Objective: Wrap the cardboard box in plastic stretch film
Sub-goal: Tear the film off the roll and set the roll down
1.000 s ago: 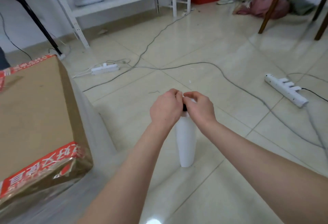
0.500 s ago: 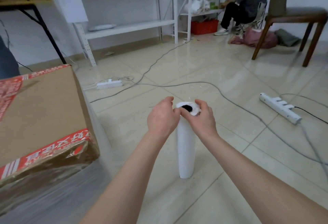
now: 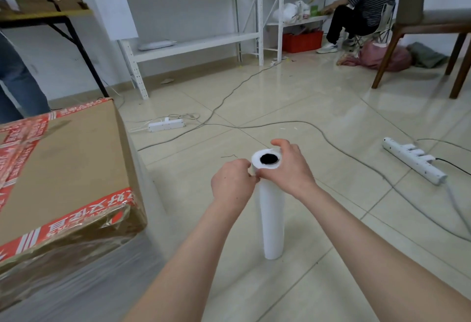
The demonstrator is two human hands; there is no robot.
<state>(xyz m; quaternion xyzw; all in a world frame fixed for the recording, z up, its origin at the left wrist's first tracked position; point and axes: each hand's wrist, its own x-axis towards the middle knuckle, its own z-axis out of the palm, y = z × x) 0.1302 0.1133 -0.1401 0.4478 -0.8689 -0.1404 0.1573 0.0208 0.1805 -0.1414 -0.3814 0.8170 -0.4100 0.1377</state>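
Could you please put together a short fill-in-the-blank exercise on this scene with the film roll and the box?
1. The roll stands ____ on the floor tiles.
2. Both hands, left and right, meet at the roll's ____ end.
3. The box sits to the person's ____.
4. The tape on the box is ____ with white print.

Missing words: upright; top; left; red

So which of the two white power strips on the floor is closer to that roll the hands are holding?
The power strip on the right, with plugs sticking up, seems slightly closer to the roll. The other strip lies farther back, beyond the cardboard box.
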